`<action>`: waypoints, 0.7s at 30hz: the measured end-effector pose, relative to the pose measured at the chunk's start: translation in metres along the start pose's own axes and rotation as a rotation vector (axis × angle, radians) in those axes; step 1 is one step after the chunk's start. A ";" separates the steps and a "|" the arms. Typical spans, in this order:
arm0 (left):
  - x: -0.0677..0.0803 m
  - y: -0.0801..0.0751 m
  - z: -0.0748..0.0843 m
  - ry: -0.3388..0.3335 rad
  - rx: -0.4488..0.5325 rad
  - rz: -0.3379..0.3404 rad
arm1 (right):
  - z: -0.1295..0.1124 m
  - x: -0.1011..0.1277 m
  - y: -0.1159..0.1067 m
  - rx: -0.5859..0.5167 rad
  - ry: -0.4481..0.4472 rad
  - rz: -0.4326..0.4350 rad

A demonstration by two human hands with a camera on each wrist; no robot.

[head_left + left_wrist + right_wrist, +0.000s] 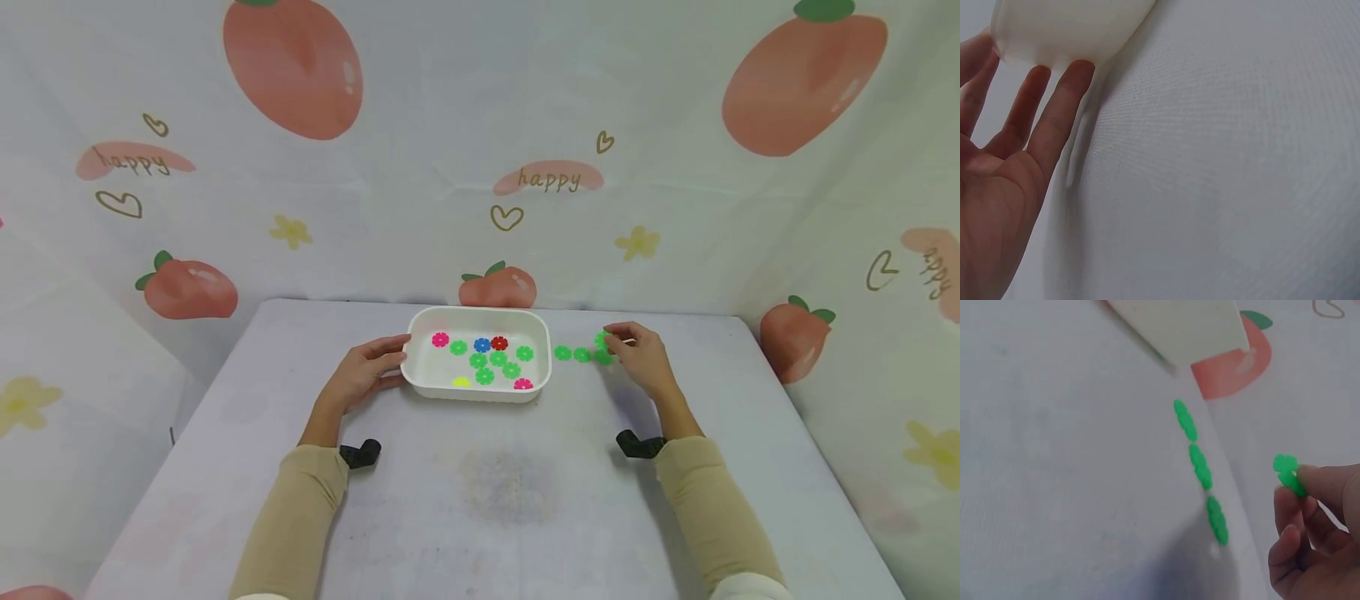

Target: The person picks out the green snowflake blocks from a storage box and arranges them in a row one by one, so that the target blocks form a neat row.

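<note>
My left hand (362, 372) rests its outstretched fingertips against the left end of a white tray (480, 394). In the left wrist view, the fingers (1054, 128) touch the tray's outer wall. Between thumb and fingertips, my right hand (639, 358) pinches a green notched plastic disc (1287, 465), raised above the table. Below it, three green discs (582, 355) lie in a row right of the tray. Inside the tray are several more green discs (485, 377), a blue disc (482, 345), a red disc (499, 343), two pink discs (440, 340) and a yellow disc (461, 382).
A white cloth covers the table (420, 517), with a greyish stain toward the front. Behind stands a backdrop (420, 208) printed with peaches, hearts and flowers. Each wrist carries a black camera mount (362, 454).
</note>
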State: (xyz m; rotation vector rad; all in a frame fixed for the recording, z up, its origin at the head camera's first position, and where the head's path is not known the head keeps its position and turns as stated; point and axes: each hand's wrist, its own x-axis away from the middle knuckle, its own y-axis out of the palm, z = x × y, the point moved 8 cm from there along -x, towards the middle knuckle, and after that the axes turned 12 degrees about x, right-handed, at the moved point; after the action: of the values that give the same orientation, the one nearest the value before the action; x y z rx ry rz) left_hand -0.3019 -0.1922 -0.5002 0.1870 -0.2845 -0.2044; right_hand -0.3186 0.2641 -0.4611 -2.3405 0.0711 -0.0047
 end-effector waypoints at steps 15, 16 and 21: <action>-0.002 -0.002 -0.001 0.001 0.003 -0.006 | 0.037 0.004 -0.010 0.175 0.097 0.058; -0.002 -0.002 -0.001 0.000 0.006 -0.006 | 0.037 0.005 -0.010 0.184 0.095 0.054; -0.002 -0.001 -0.001 -0.003 0.006 -0.003 | 0.036 0.005 -0.010 0.227 0.087 0.043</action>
State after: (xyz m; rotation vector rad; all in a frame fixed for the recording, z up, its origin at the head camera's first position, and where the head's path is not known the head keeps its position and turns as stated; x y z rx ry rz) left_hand -0.3034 -0.1925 -0.5020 0.1933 -0.2875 -0.2070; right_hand -0.3121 0.2962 -0.4792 -2.1104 0.1566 -0.0892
